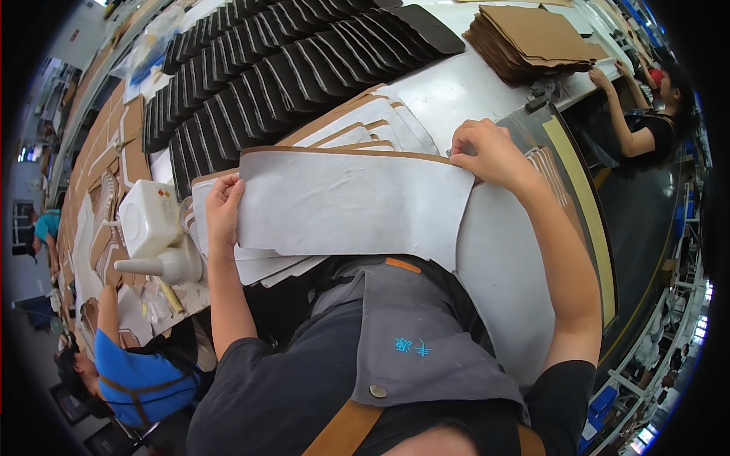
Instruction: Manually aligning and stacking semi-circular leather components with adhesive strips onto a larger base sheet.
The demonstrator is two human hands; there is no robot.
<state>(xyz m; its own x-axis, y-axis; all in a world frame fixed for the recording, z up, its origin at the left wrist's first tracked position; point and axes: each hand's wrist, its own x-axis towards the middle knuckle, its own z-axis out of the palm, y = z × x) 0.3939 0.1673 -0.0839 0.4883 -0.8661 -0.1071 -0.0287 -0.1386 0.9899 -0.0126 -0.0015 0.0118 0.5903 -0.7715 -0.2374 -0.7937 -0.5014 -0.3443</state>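
Observation:
A large flat grey-white cut sheet with brown edges [350, 201] lies across a pile of similar pieces at the table's near edge. My left hand [223, 209] grips its left end with the fingers curled over the edge. My right hand [487, 150] pinches its upper right corner. Beneath it more grey-and-brown cut pieces [372, 121] fan out toward the far side.
Rows of overlapping black pieces [289, 68] cover the far left of the white table [464, 83]. A brown stack [532, 38] sits far right. A white jug [148, 216] and squeeze bottle [160, 266] stand left. Other people work at lower left [129, 372] and upper right [646, 129].

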